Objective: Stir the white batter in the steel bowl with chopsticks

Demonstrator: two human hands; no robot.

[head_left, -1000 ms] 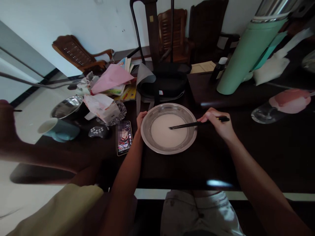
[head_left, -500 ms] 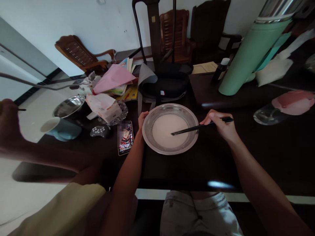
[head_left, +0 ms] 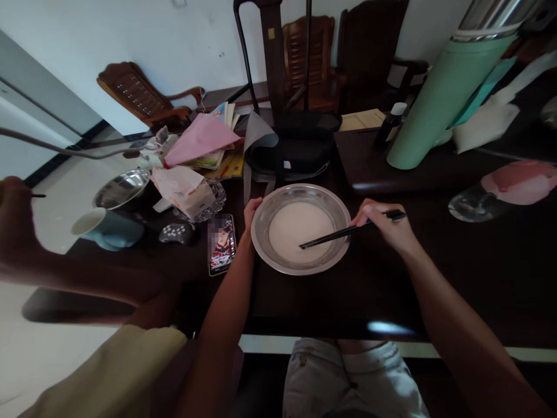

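A round metal bowl (head_left: 258,238) with milky white liquid (head_left: 296,223) in it sits on the dark table in front of me. My left hand (head_left: 251,213) grips the bowl's left rim, its fingers partly hidden behind the bowl. Held in my right hand (head_left: 380,220), black chopsticks (head_left: 335,235) slant over the right rim, and their tips dip into the liquid left of its middle. Just left of my left forearm lies a phone (head_left: 222,245) with a lit screen.
At left are a blue mug (head_left: 108,228), a game controller (head_left: 177,233), another metal bowl (head_left: 115,194) and a tissue pack (head_left: 187,188). A black case (head_left: 300,151) lies behind the bowl; a green thermos (head_left: 444,104) stands right. Another person's arm (head_left: 78,276) reaches in at left.
The chopstick tips have moved a little left and toward me through the liquid, and my right hand has tilted with them. My left hand keeps its grip on the bowl.
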